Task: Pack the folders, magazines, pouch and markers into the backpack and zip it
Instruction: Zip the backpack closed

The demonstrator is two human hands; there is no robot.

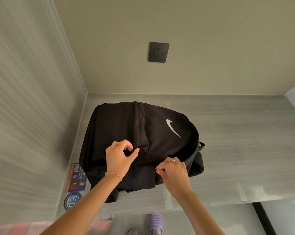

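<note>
A black backpack point(119, 126) with a white swoosh logo lies flat on the grey table point(236, 133), its top toward the right. My left hand point(119, 156) pinches the fabric by the front pocket's near corner. My right hand point(173, 172), with a ring on one finger, pinches a small zipper pull at the bag's near edge. Folders, magazines, pouch and markers are not in sight; the bag's inside is hidden.
A printed card point(77, 177) and a round blue sticker point(72, 200) lie at the table's left edge beside the bag. A dark wall socket point(158, 52) sits on the wall behind. Purple slippers point(154, 224) are on the floor below the table's front edge.
</note>
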